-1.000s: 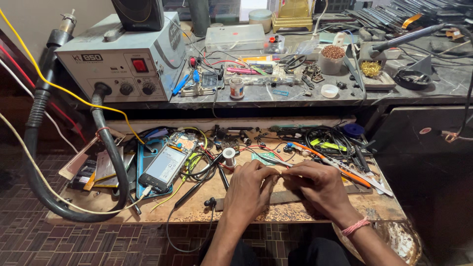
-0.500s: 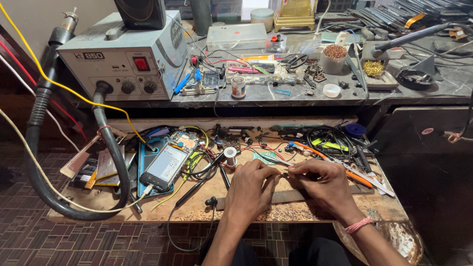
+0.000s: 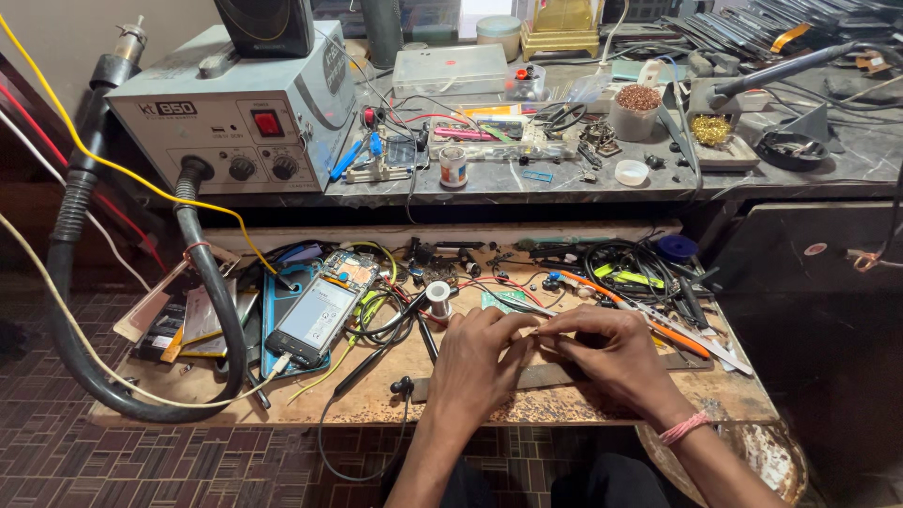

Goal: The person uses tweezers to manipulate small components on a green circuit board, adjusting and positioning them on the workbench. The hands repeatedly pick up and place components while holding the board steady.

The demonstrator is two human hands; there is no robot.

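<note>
Left hand (image 3: 478,362): lower centre, my fingers curled, grip pinched with the right on something too small to make out.
Right hand (image 3: 607,353): fingertips meeting the left's, over the wooden tabletop (image 3: 564,406).
Phone (image 3: 313,318): left of centre, pale screen up.
Grey station (image 3: 246,113): upper left, red square switch.
Solder spool (image 3: 438,298): just above my hands.

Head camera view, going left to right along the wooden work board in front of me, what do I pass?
Thick black hose → opened phone → small solder spool → left hand → right hand, fingertips meeting over something too small to tell → orange-handled tool → blue round cap.
</note>
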